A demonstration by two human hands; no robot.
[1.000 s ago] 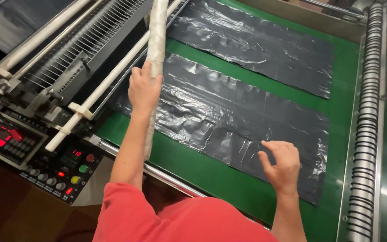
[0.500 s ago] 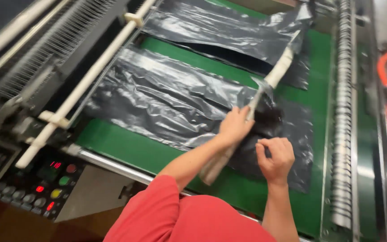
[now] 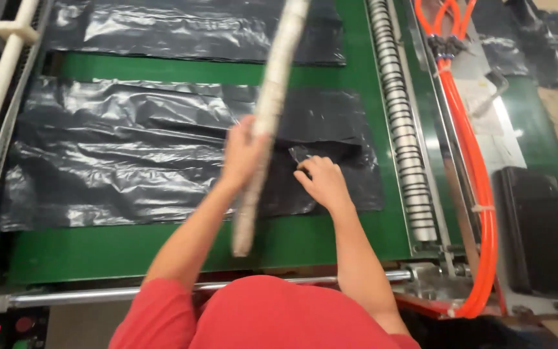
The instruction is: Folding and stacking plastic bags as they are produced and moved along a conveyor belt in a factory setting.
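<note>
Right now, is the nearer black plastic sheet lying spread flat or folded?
Mostly spread, wrinkled: the black plastic sheet lies along the green belt; only the corner under the right hand is lifted.
</note>
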